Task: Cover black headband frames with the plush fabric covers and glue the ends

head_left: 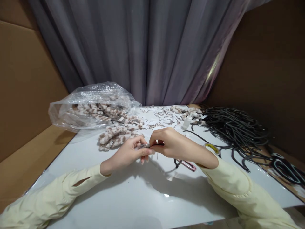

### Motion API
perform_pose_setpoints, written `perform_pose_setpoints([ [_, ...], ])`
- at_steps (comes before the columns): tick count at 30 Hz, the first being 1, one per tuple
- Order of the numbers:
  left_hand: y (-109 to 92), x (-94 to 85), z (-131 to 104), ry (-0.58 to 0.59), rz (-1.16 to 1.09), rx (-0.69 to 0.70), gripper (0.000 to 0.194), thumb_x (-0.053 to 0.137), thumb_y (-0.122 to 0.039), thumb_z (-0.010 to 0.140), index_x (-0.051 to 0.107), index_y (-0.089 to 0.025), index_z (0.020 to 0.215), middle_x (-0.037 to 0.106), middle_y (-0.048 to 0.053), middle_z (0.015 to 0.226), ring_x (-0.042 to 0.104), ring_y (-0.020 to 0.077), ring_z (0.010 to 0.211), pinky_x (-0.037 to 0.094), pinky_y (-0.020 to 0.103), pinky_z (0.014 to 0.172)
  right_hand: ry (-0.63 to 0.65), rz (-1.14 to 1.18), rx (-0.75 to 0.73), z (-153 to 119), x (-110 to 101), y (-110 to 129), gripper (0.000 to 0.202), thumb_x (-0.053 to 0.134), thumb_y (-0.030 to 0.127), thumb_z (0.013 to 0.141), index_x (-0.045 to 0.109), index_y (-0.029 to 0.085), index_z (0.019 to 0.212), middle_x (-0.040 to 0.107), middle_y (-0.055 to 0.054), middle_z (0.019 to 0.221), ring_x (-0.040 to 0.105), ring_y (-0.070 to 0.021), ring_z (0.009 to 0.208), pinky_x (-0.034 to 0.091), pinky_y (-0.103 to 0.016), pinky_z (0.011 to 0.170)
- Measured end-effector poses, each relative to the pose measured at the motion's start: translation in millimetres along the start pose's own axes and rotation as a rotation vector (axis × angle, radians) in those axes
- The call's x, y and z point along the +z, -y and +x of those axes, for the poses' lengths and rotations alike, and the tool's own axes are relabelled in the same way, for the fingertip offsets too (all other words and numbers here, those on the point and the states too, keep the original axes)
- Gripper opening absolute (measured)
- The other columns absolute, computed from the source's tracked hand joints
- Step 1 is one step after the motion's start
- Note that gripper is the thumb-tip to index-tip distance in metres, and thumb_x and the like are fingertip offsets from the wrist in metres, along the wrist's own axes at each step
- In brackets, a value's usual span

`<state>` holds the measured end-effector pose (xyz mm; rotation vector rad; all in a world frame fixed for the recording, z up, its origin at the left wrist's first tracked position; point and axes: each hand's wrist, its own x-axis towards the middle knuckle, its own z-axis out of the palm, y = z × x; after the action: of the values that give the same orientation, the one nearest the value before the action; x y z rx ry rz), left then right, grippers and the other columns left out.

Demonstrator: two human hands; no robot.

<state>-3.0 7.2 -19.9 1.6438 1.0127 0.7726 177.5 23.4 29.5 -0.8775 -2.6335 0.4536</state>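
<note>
My left hand (130, 151) and my right hand (170, 141) meet above the middle of the table, fingertips almost touching. Between the left thumb and fingers is a small grey-white piece (145, 146), mostly covered, its kind unclear. Fingers of my right hand are closed on a thin black cord (160, 144) that runs toward that piece. Just beyond the left hand lies a bundle of fluffy white-and-brown strips (116, 136). A pink box cutter (189, 165) rests below my right wrist, with a loop of black cord (177, 163) beside it.
A clear plastic bag (95, 95) with more fluffy strips stands back left. Paper-like scraps (164, 116) litter the back. At right are a small white bottle (187, 122), a yellow tape roll (212, 148), a heap of black cords (235, 125) and dark-handled scissors (286, 168). Cardboard walls flank the table.
</note>
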Motion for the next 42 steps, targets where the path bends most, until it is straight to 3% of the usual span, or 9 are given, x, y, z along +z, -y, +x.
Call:
perform_pose_setpoints([
  [8, 3, 0.1, 1, 0.022, -0.053, -0.043, 0.028, 0.064, -0.040, 0.075, 0.047, -0.017, 0.072, 0.064, -0.001, 0.056, 0.055, 0.0097, 0.044, 0.040, 0.021, 0.047, 0.042, 0.100, 0.009, 2, -6, -5, 0.005, 0.060, 0.013, 0.075, 0.065, 0.014, 0.078, 0.061, 0.001, 0.062, 0.050, -0.0075, 0.053, 0.033, -0.018, 0.052],
  [13, 5, -1.4, 0, 0.021, -0.050, -0.030, 0.028, 0.062, -0.042, 0.076, 0.048, -0.018, 0.074, 0.064, -0.001, 0.057, 0.056, 0.0102, 0.046, 0.040, 0.021, 0.047, 0.068, 0.055, -0.007, -1, -14, -8, 0.012, 0.056, 0.011, 0.077, 0.066, 0.014, 0.083, 0.065, -0.002, 0.070, 0.054, -0.0094, 0.058, 0.035, -0.019, 0.054],
  [19, 5, -1.0, -4, -0.018, 0.135, 0.050, 0.024, 0.057, -0.039, 0.081, 0.048, -0.019, 0.073, 0.062, -0.001, 0.058, 0.056, 0.0113, 0.047, 0.042, 0.022, 0.051, 0.017, -0.084, -0.020, -6, -23, -4, 0.018, 0.054, 0.004, 0.074, 0.068, 0.014, 0.079, 0.066, -0.003, 0.071, 0.056, -0.0112, 0.062, 0.037, -0.021, 0.058],
  [22, 7, -1.8, -8, -0.001, 0.401, 0.195, 0.021, 0.050, -0.039, 0.085, 0.049, -0.020, 0.076, 0.060, -0.001, 0.059, 0.056, 0.0122, 0.051, 0.040, 0.022, 0.052, 0.002, -0.115, -0.045, -7, -22, -1, 0.021, 0.052, 0.003, 0.076, 0.070, 0.014, 0.077, 0.065, -0.004, 0.073, 0.056, -0.0123, 0.064, 0.039, -0.023, 0.061],
  [26, 11, -3.2, -10, 0.078, 0.770, 0.534, 0.024, 0.039, -0.030, 0.091, 0.050, -0.019, 0.073, 0.059, 0.004, 0.065, 0.055, 0.0151, 0.061, 0.038, 0.025, 0.059, -0.021, -0.163, -0.125, -7, -17, -2, 0.024, 0.049, 0.005, 0.080, 0.071, 0.015, 0.076, 0.063, -0.006, 0.075, 0.055, -0.0132, 0.067, 0.040, -0.024, 0.064],
  [31, 15, -2.8, -9, 0.173, 1.014, 0.823, 0.028, 0.030, -0.017, 0.092, 0.054, -0.017, 0.078, 0.061, 0.008, 0.072, 0.054, 0.0171, 0.065, 0.038, 0.029, 0.062, 0.014, -0.201, -0.231, -2, -7, -6, 0.029, 0.048, 0.004, 0.081, 0.073, 0.018, 0.077, 0.061, -0.006, 0.075, 0.052, -0.0151, 0.074, 0.039, -0.026, 0.067],
  [36, 17, -0.5, -8, 0.058, 1.001, 1.071, 0.013, 0.038, -0.014, 0.091, 0.051, -0.014, 0.086, 0.060, 0.005, 0.066, 0.052, 0.0159, 0.061, 0.041, 0.028, 0.059, 0.036, -0.178, -0.300, 4, 3, -11, 0.030, 0.050, 0.002, 0.077, 0.074, 0.020, 0.076, 0.059, -0.005, 0.074, 0.049, -0.0139, 0.069, 0.038, -0.026, 0.065],
  [39, 19, 0.5, -7, 0.014, 0.935, 1.084, 0.006, 0.041, -0.015, 0.090, 0.047, -0.013, 0.092, 0.060, 0.004, 0.066, 0.052, 0.0151, 0.060, 0.043, 0.026, 0.058, 0.050, -0.163, -0.314, 4, 4, -11, 0.030, 0.051, 0.000, 0.074, 0.074, 0.020, 0.076, 0.060, -0.005, 0.075, 0.049, -0.0138, 0.069, 0.037, -0.026, 0.065],
  [42, 20, 0.8, -7, 0.004, 0.874, 1.079, 0.018, 0.037, -0.013, 0.091, 0.041, -0.013, 0.108, 0.063, 0.004, 0.073, 0.054, 0.0152, 0.062, 0.044, 0.026, 0.059, 0.088, -0.137, -0.299, 3, 4, -7, 0.026, 0.054, 0.001, 0.073, 0.073, 0.019, 0.077, 0.060, -0.005, 0.074, 0.049, -0.0138, 0.069, 0.037, -0.025, 0.064],
])
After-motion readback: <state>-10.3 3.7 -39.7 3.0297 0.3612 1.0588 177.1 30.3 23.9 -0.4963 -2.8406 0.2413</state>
